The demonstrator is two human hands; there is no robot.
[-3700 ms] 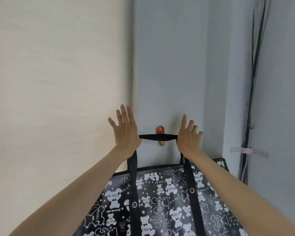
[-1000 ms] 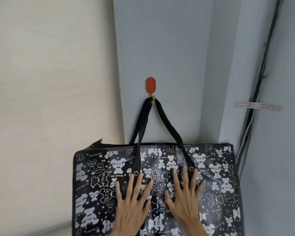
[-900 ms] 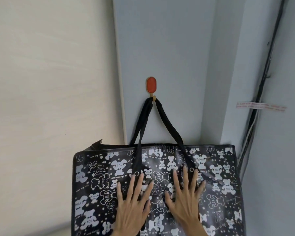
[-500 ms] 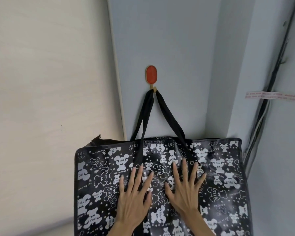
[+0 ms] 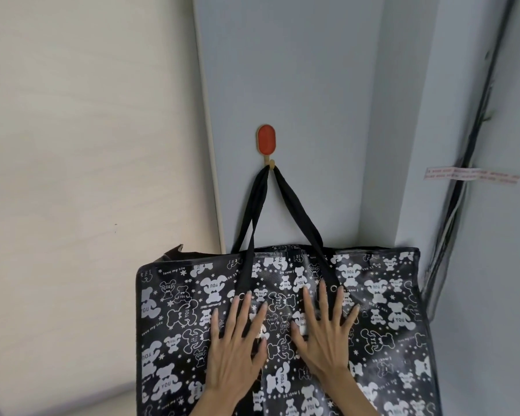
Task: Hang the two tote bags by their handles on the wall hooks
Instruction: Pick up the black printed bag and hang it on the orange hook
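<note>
Against the pale blue wall (image 5: 297,70), I see one tote bag (image 5: 382,310) hanging by its handles (image 5: 294,205) from the red hook (image 5: 266,143), my left hand (image 5: 237,349) and right hand (image 5: 324,337) spread flat on it, holding nothing; I judge the second bag, unseen, remains.

The black bear-print tote bag (image 5: 382,319) hangs by its handles (image 5: 294,205) from the red wall hook (image 5: 266,144), left hand (image 5: 237,349) and right hand (image 5: 324,337) spread flat against its front.
</note>
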